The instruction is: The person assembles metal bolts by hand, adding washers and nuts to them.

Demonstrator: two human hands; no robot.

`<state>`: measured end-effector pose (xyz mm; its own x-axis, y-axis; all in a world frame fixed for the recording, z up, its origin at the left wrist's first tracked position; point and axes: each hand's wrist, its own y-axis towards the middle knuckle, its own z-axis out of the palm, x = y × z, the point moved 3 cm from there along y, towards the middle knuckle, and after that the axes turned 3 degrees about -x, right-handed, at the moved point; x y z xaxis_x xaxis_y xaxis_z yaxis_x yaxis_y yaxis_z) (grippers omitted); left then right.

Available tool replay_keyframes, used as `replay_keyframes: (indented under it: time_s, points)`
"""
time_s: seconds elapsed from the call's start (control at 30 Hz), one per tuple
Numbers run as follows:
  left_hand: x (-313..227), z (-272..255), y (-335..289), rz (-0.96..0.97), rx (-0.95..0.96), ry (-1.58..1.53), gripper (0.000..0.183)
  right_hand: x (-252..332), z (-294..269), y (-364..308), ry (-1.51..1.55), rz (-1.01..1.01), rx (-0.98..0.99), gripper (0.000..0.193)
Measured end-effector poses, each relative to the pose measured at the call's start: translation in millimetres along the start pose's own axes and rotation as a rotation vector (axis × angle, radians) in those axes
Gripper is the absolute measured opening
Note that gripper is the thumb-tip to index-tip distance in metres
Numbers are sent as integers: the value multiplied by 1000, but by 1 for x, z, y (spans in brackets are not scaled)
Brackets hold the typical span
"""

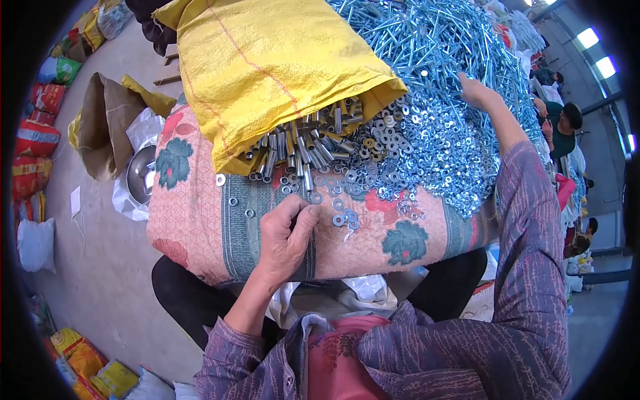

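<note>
My left hand is closed above the near part of a flowered pink and green cloth, thumb pressed against the curled fingers. Whatever it may hold is hidden. Just beyond its thumb lie flat washers and short metal sleeves, which spill from the mouth of a yellow woven sack. Farther off to the right, my right hand reaches into a heap of long thin bolts, its fingers drawn together at the bolts. I cannot make out what is between them. Small nuts and washers are piled nearer than this hand.
The flowered cloth covers the work surface over my knees. An open brown sack and a metal bowl stand on the floor at left. Filled colourful sacks line the far left. Other people sit at the right.
</note>
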<state>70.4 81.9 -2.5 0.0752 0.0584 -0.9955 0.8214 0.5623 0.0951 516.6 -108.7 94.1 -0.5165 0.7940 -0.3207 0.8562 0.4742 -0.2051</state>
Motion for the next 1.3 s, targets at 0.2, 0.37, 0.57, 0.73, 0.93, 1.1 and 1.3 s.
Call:
replay_keyframes:
  time_s: [0.2, 0.37, 0.57, 0.73, 0.93, 1.1, 1.3]
  points:
    - [1, -3, 0, 3, -25, 19, 24, 14, -23, -50, 291, -17, 86, 53]
    - [-2, -3, 0, -4, -16, 1, 25, -11, -29, -81, 669, 42, 0, 51]
    - [-2, 6, 5, 49, -8, -62, 25, -32, -28, -104, 1293, 146, -61, 27]
    - [1, 1, 2, 36, -16, -57, 25, 25, -10, -119, 1710, 76, -194, 28]
    - [0, 4, 1, 40, -10, -73, 23, 67, -5, -152, 1935, -60, -115, 29]
    - [-1, 1, 1, 43, -34, -109, 18, 128, 5, -200, 1965, -227, -44, 30]
    - [-11, 1, 1, -26, -47, -245, 20, 185, 24, -249, 1782, -325, -33, 24]
